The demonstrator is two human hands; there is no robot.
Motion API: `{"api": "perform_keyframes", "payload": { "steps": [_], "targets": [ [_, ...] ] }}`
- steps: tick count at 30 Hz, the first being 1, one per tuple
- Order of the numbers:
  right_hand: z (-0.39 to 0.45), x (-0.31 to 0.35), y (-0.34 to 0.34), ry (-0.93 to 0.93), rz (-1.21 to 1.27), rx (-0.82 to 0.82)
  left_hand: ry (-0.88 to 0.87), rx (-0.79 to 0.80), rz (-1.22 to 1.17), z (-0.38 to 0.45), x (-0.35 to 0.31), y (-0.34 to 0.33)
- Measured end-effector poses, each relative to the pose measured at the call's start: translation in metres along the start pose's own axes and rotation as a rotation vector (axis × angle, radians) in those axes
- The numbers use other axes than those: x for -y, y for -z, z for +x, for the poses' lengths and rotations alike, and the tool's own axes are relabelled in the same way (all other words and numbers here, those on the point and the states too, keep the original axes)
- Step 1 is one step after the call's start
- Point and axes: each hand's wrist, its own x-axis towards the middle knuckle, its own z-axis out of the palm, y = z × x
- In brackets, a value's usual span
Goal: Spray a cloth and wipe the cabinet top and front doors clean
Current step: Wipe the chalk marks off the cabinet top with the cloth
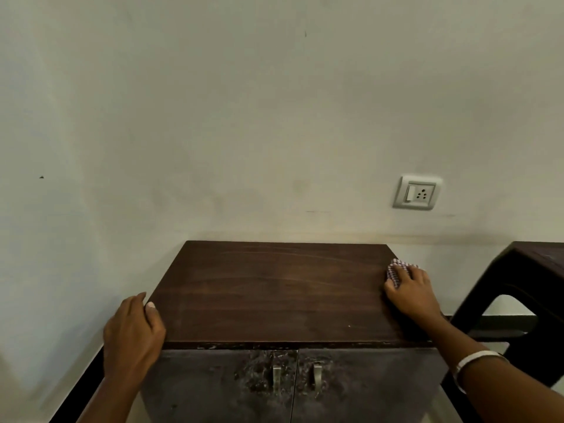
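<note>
Head view: cloth (396, 271) under right hand (410, 288).

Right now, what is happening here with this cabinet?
A person is wiping the cabinet top with a checked cloth. The right hand presses the cloth down near the top's right edge, toward the back. The left hand rests on the front left corner, thumb on the top. The two front doors below look dusty and smudged around the handles, so they seem not yet wiped. No spray bottle is in view.
</note>
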Motion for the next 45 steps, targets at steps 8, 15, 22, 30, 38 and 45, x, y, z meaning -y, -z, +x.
{"api": "perform_keyframes", "payload": {
  "steps": [8, 15, 22, 30, 38, 45],
  "targets": [
    [-0.017, 0.086, -0.028, 0.182, -0.033, 0.028, 0.002, 0.018, -0.077, 0.002, 0.002, -0.002],
    [-0.107, 0.282, -0.071, 0.692, 0.074, 0.162, -0.004, 0.028, -0.085, 0.001, -0.001, 0.004],
    [-0.156, 0.340, -0.089, 0.937, 0.208, 0.320, 0.050, 0.075, -0.068, 0.000, 0.005, 0.010],
    [-0.125, 0.262, -0.075, 0.729, 0.193, 0.270, -0.048, 0.094, 0.048, -0.015, -0.011, 0.009],
    [-0.057, 0.070, -0.014, 0.262, 0.094, 0.119, -0.170, 0.137, 0.114, -0.045, -0.041, 0.002],
    [-0.047, -0.011, 0.014, 0.014, 0.029, 0.044, -0.188, 0.174, 0.099, -0.058, -0.053, 0.001]
  ]
}}
